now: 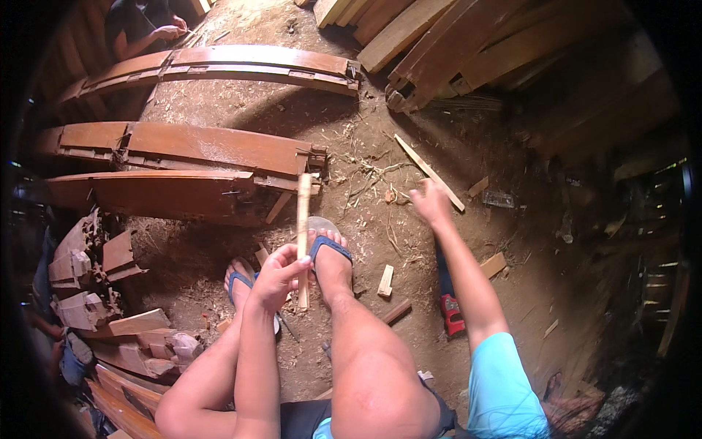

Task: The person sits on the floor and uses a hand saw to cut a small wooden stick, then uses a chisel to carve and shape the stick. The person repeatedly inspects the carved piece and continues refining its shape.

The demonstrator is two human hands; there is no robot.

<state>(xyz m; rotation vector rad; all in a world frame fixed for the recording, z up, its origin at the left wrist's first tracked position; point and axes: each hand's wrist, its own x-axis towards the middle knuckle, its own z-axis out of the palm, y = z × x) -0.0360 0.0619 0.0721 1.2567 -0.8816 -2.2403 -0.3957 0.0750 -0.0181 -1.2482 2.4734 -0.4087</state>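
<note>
A pale, narrow strip of wood (pixel 304 212) stands nearly upright in front of my left foot. My left hand (pixel 280 272) is closed around its lower part, with the thumb across it. My right hand (pixel 433 201) is stretched out over the dirt floor, fingers partly spread, and nothing shows in it. Right beside that hand, a longer pale strip of wood (pixel 418 159) lies slantwise on the ground. The hand overlaps its edge in view; whether they touch I cannot tell.
Reddish-brown wooden beams (pixel 212 146) lie across the left side. Broken wood (pixel 131 329) is heaped at lower left. A red-handled tool (pixel 452 314) lies under my right arm. Wood blocks (pixel 385 281) and shavings litter the floor. Another person's hands (pixel 172 31) are at far left.
</note>
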